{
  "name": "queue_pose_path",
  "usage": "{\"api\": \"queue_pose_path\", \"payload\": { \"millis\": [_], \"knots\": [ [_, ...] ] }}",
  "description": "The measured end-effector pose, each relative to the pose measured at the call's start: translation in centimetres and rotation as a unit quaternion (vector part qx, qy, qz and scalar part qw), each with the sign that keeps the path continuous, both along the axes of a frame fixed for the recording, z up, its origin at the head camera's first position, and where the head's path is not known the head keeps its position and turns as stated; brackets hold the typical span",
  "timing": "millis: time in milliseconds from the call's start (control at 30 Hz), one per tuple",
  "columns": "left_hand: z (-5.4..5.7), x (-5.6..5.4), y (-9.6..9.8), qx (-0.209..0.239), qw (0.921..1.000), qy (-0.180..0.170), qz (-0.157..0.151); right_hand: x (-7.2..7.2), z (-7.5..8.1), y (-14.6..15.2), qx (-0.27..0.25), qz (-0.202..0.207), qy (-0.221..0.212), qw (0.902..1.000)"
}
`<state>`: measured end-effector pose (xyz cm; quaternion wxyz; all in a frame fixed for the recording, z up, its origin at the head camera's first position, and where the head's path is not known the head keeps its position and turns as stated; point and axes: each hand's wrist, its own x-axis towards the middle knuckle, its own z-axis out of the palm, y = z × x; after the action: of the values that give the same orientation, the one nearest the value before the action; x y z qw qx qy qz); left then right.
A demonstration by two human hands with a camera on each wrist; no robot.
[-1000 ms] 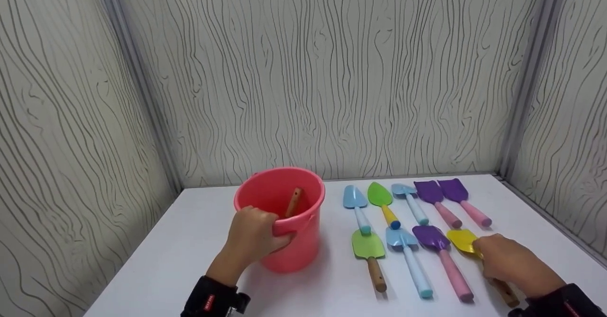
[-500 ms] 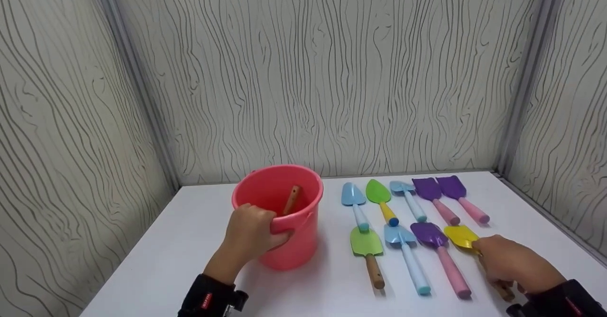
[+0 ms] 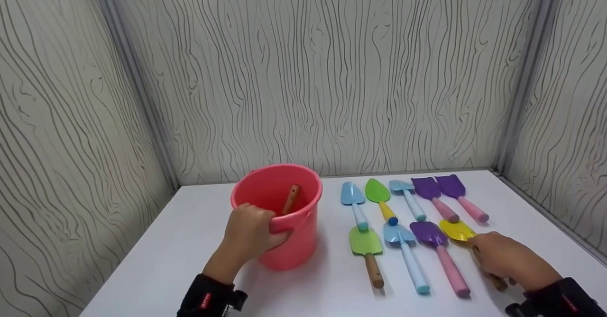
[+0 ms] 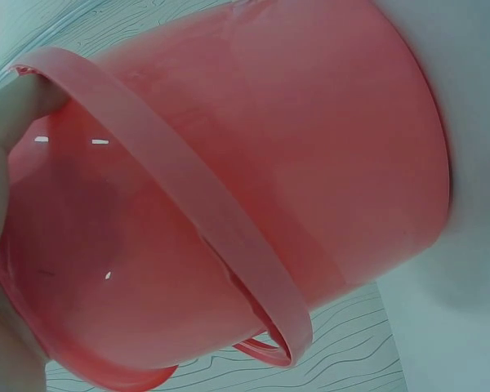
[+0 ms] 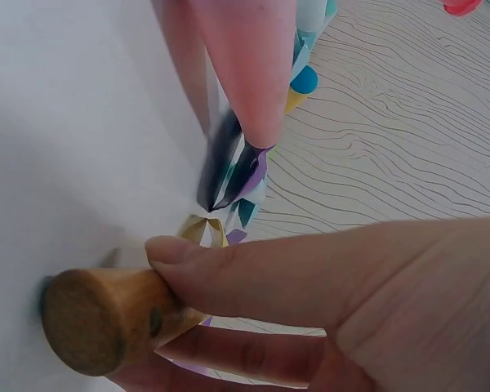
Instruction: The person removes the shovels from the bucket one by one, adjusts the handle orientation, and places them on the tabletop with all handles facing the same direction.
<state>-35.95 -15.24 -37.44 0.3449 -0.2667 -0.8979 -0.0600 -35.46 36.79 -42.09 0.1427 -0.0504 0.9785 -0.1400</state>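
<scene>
The rim of a pink bucket (image 3: 296,248) is gripped by my left hand (image 3: 249,229), thumb on the outer wall. In the left wrist view the bucket's flat carrying handle (image 4: 167,159) hangs across its side. A wooden handle (image 3: 292,198) leans inside the bucket; its other end is hidden. On the right, my right hand (image 3: 514,260) pinches the wooden handle of a yellow trowel (image 3: 456,230) low over the table. The right wrist view has the thumb and fingers on that handle (image 5: 106,318). Beside it lies a purple trowel with a pink handle (image 3: 450,269).
Several trowels lie in two rows on the white table (image 3: 156,246). The front row includes a green trowel (image 3: 366,242) and a light blue one (image 3: 412,262). Behind are another green trowel (image 3: 378,191) and purple ones (image 3: 451,185). Patterned walls (image 3: 303,80) enclose the table.
The yellow trowel has shifted slightly left and away from me with my right hand, closer to the purple one. My left hand stays on the bucket's rim.
</scene>
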Motion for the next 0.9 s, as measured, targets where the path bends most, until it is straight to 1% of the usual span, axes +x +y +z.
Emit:
{"api": "queue_pose_path", "payload": {
  "millis": [133,400,700,900],
  "knots": [
    [0.01,0.01,-0.03,0.004,1.0000,-0.006,0.003,0.00,0.12,-0.10,0.000,-0.004,-0.003,1.0000],
    [-0.17,-0.10,-0.05,0.007,0.9999,0.007,-0.006,0.00,0.08,-0.09,-0.001,-0.004,-0.003,1.0000],
    [-0.23,-0.31,0.00,0.013,0.9998,0.007,-0.015,-0.24,-0.08,0.12,-0.002,-0.017,-0.023,0.9996],
    [-0.30,-0.37,-0.02,0.014,0.9997,0.006,-0.016,-0.03,0.17,0.12,-0.007,-0.014,-0.023,0.9996]
  ]
}}
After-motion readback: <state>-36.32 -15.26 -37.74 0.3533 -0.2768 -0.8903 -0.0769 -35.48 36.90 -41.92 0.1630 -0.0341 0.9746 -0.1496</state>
